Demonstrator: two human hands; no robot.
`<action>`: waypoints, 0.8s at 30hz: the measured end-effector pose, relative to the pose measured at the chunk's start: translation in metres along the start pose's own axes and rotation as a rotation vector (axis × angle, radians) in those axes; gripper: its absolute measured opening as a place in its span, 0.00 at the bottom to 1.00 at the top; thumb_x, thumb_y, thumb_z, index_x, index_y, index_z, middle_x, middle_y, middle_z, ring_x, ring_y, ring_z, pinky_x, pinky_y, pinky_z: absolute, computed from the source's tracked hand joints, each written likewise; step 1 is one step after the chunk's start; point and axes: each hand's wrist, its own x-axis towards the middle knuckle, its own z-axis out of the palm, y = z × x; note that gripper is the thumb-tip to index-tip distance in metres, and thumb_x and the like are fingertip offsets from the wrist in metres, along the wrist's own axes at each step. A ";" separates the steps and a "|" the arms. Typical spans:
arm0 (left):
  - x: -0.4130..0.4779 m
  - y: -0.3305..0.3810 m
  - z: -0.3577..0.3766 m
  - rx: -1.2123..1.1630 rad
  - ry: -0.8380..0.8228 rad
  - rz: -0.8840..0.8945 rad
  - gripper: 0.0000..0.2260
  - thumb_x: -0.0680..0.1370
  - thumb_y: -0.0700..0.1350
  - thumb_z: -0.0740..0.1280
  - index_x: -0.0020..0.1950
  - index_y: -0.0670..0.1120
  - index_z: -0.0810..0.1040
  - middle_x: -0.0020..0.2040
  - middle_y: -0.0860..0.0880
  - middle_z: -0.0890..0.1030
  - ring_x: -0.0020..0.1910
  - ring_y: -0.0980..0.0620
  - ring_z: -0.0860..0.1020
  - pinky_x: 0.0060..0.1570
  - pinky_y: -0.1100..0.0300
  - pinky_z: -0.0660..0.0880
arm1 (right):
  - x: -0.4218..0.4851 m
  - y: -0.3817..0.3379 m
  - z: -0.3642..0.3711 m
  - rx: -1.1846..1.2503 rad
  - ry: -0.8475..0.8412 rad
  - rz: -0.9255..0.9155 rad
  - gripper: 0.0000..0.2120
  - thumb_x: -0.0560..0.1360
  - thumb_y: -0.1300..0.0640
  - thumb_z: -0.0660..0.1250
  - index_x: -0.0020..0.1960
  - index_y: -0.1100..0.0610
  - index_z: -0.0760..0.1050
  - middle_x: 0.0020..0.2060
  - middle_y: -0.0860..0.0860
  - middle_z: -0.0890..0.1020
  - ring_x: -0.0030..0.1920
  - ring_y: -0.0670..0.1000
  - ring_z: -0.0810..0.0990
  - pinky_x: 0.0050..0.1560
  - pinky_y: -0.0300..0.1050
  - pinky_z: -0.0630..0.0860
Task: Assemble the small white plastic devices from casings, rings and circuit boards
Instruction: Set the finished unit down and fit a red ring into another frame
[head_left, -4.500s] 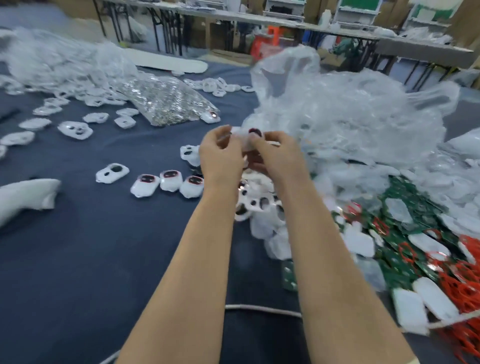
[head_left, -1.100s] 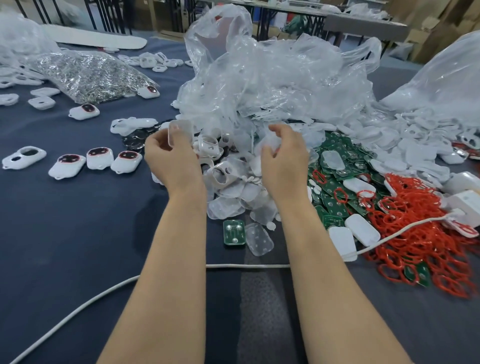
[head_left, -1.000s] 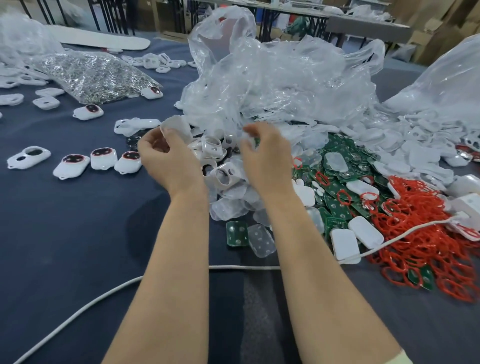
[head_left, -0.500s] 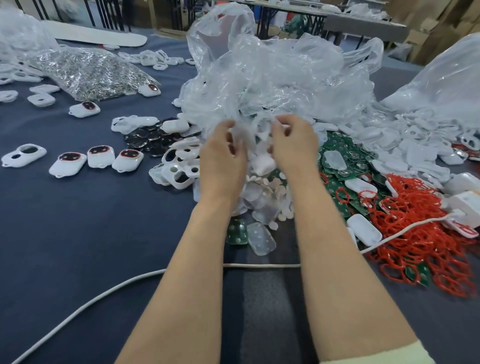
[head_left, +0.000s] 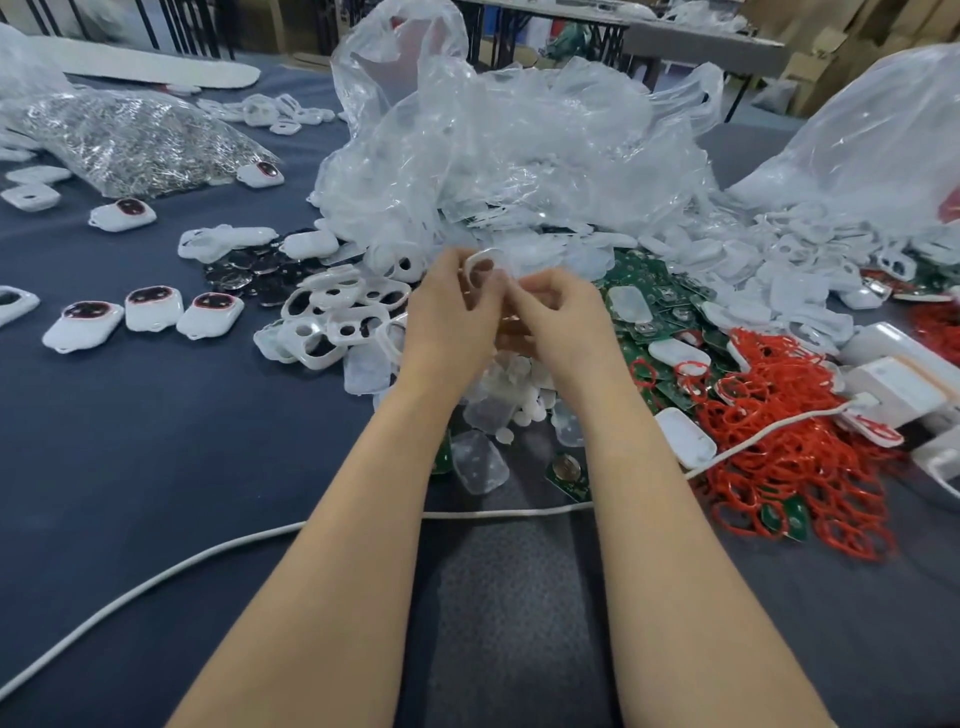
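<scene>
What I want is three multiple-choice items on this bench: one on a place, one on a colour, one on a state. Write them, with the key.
1. Where does the heap of red rings lie?
A. At the far left, by the finished devices
B. Right of the right hand, beside the circuit boards
C. Under the clear bags

2. What colour are the circuit boards?
A. Blue
B. Green
C. Yellow

3. What are the hands doing?
A. Lying flat on the cloth
B. Pulling the cable
C. The left hand and the right hand together hold a small white part

Key: 1 B, the red rings spread on the right side, next to the boards. 2 B, the boards show plainly green. 3 C, curled fingers of both hands meet on the white part.
</scene>
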 end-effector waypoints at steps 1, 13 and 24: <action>0.001 -0.001 -0.001 -0.018 0.031 -0.029 0.02 0.81 0.44 0.63 0.52 0.47 0.73 0.41 0.58 0.75 0.40 0.61 0.75 0.37 0.75 0.70 | 0.000 0.000 0.000 -0.032 -0.046 -0.018 0.08 0.78 0.57 0.67 0.48 0.63 0.76 0.37 0.54 0.83 0.32 0.49 0.84 0.35 0.41 0.81; 0.016 0.001 -0.038 -1.210 0.272 -0.613 0.09 0.80 0.34 0.55 0.48 0.36 0.74 0.42 0.40 0.80 0.34 0.48 0.83 0.32 0.62 0.80 | 0.009 0.007 -0.013 -0.496 0.174 -0.115 0.03 0.75 0.58 0.65 0.45 0.54 0.77 0.37 0.49 0.81 0.40 0.50 0.79 0.42 0.41 0.74; 0.009 0.002 -0.028 -0.735 0.155 -0.471 0.03 0.80 0.37 0.62 0.50 0.44 0.72 0.37 0.49 0.83 0.24 0.60 0.74 0.29 0.67 0.74 | 0.006 0.012 -0.004 -0.745 0.041 -0.258 0.11 0.77 0.61 0.63 0.58 0.54 0.77 0.49 0.51 0.80 0.44 0.47 0.75 0.49 0.42 0.73</action>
